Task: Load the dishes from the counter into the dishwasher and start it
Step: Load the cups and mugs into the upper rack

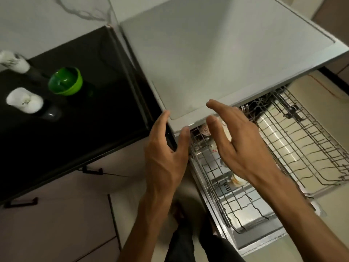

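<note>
The dishwasher (207, 53) stands with its door down and two wire racks pulled out: an upper rack (306, 144) and a lower rack (232, 203). White cups with red marks (205, 129) sit in the rack under the top's front edge. My left hand (166, 154) hovers by the dishwasher's front left corner with fingers relaxed and empty. My right hand (238, 142) is spread over the rack, holding nothing. On the black counter (85, 120) to the left sit a green bowl (66, 82) and two white cups (24, 100), (15, 62).
Cabinet drawers with dark handles (20, 202) run below the counter. The open dishwasher door (264, 241) juts out low at the right of my legs. An orange cord (324, 86) lies on the floor at the far right.
</note>
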`<state>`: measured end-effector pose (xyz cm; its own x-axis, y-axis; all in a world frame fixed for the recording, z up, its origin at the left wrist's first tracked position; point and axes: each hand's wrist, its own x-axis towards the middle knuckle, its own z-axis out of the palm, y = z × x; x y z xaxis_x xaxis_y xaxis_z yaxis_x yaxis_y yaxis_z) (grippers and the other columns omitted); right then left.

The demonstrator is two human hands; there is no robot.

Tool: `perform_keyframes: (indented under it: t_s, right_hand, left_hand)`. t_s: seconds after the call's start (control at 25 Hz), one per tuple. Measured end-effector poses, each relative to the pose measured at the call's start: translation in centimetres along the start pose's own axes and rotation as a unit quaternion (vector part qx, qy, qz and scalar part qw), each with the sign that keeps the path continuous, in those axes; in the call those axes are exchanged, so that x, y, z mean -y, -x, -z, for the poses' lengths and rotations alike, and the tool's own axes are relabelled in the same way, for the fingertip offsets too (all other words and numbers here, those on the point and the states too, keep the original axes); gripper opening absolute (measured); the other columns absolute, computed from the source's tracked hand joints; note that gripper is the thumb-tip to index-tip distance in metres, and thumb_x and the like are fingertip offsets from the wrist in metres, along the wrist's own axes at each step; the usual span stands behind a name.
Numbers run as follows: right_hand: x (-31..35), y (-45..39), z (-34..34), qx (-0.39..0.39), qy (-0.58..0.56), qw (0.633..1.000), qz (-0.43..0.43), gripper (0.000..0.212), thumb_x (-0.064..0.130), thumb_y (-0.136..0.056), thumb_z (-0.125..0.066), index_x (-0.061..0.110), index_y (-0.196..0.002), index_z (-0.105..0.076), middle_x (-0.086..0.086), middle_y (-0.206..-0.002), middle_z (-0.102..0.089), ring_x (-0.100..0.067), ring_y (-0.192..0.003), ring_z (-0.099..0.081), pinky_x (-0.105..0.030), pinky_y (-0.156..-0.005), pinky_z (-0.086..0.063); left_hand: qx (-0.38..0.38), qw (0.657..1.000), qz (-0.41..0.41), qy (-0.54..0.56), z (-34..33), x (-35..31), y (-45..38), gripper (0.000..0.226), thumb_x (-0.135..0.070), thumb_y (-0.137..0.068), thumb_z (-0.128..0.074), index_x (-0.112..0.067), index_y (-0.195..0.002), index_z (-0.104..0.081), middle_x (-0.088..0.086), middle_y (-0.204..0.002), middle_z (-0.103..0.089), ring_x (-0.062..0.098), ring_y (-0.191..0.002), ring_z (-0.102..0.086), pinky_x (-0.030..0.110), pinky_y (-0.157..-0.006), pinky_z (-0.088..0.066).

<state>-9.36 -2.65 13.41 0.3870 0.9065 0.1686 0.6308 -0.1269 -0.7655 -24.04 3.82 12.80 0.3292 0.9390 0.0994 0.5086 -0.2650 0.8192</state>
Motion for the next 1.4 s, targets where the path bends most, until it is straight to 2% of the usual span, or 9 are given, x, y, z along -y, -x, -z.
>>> perform_keyframes:
  t_s: [0.28,0.44,0.52,0.6,0.76,0.88,1.0,1.16,1.4]
  right_hand:
    - [8.5,-0.5,-3.0,0.049,-0.022,0.996,0.066,0.05,0.049,-0.102,-0.033,0.023,-0.143,-0.044,0.007,-0.143,-0.05,-0.009,-0.131,-0.046,-0.04,-0.106,-0.043]
    - [13.6,-0.6,-5.8,0.063,-0.026,0.992,0.104,0.051,0.049,-0.102,-0.033,0.021,-0.143,-0.045,0.004,-0.142,-0.051,-0.01,-0.129,-0.048,-0.039,-0.104,-0.045]
    - [16.0,-0.6,-7.3,0.068,-0.031,0.99,0.118,0.049,0.047,-0.102,-0.035,0.022,-0.143,-0.044,0.002,-0.142,-0.052,-0.016,-0.12,-0.056,-0.046,-0.102,-0.046]
    - [18.6,-0.3,-9.5,0.082,-0.038,0.988,0.128,0.049,0.047,-0.102,-0.036,0.023,-0.144,-0.043,0.002,-0.142,-0.05,-0.019,-0.117,-0.058,-0.051,-0.101,-0.046]
    - [22.4,0.2,-13.2,0.096,-0.063,0.982,0.147,0.049,0.048,-0.102,-0.036,0.025,-0.144,-0.042,0.005,-0.145,-0.047,-0.012,-0.132,-0.047,-0.049,-0.104,-0.045]
    - [25.0,0.6,-16.0,0.103,-0.076,0.98,0.152,0.049,0.049,-0.101,-0.036,0.026,-0.144,-0.043,0.007,-0.145,-0.047,-0.007,-0.134,-0.043,-0.047,-0.106,-0.044]
    - [27.0,0.7,-18.5,0.112,-0.082,0.979,0.149,0.05,0.049,-0.101,-0.037,0.023,-0.143,-0.044,0.006,-0.143,-0.049,-0.008,-0.129,-0.048,-0.04,-0.1,-0.049]
    - [29.1,0.1,-21.8,0.12,-0.09,0.973,0.175,0.051,0.047,-0.102,-0.037,0.019,-0.143,-0.044,0.002,-0.142,-0.052,-0.012,-0.131,-0.049,-0.048,-0.105,-0.043]
    - [30.0,-2.4,-24.4,0.121,-0.079,0.972,0.185,0.05,0.045,-0.102,-0.038,0.017,-0.143,-0.045,-0.001,-0.141,-0.053,-0.015,-0.128,-0.052,-0.048,-0.103,-0.045]
  left_hand:
    - [-0.084,0.995,0.045,0.034,8.8,0.7,0.6,0.061,-0.043,-0.092,-0.058,-0.019,-0.145,-0.042,-0.003,-0.149,-0.045,0.0,-0.136,-0.037,-0.002,-0.101,-0.026]
    - [-0.124,0.989,0.061,0.045,14.1,1.9,1.1,0.06,-0.044,-0.092,-0.059,-0.021,-0.145,-0.043,-0.004,-0.148,-0.046,0.001,-0.135,-0.039,0.02,-0.109,-0.037]
    - [-0.133,0.988,0.066,0.049,16.6,2.4,1.3,0.06,-0.046,-0.091,-0.058,-0.021,-0.144,-0.043,-0.004,-0.147,-0.047,0.001,-0.134,-0.04,0.016,-0.107,-0.035]
    - [-0.143,0.986,0.067,0.046,19.7,3.6,1.8,0.059,-0.045,-0.092,-0.058,-0.022,-0.144,-0.043,-0.004,-0.147,-0.047,-0.002,-0.132,-0.04,0.006,-0.102,-0.031]
    - [-0.162,0.983,0.069,0.046,24.7,5.6,2.7,0.057,-0.041,-0.093,-0.059,-0.02,-0.144,-0.044,-0.003,-0.145,-0.048,-0.01,-0.126,-0.038,-0.005,-0.093,-0.029]
    - [-0.183,0.978,0.081,0.062,28.3,7.1,3.2,0.057,-0.041,-0.093,-0.059,-0.02,-0.144,-0.043,-0.003,-0.146,-0.047,-0.012,-0.124,-0.037,-0.006,-0.089,-0.03]
    - [-0.192,0.974,0.097,0.068,30.6,8.4,3.3,0.056,-0.04,-0.093,-0.058,-0.022,-0.145,-0.043,-0.003,-0.147,-0.046,-0.007,-0.128,-0.038,-0.003,-0.09,-0.031]
    - [-0.206,0.97,0.108,0.075,32.9,10.1,2.5,0.054,-0.036,-0.094,-0.059,-0.023,-0.144,-0.042,-0.004,-0.146,-0.047,-0.015,-0.119,-0.033,-0.005,-0.087,-0.03]
    - [-0.201,0.961,0.159,0.107,34.0,12.7,0.0,0.056,-0.037,-0.095,-0.059,-0.024,-0.146,-0.041,0.0,-0.148,-0.045,0.005,-0.135,-0.039,0.001,-0.084,-0.03]
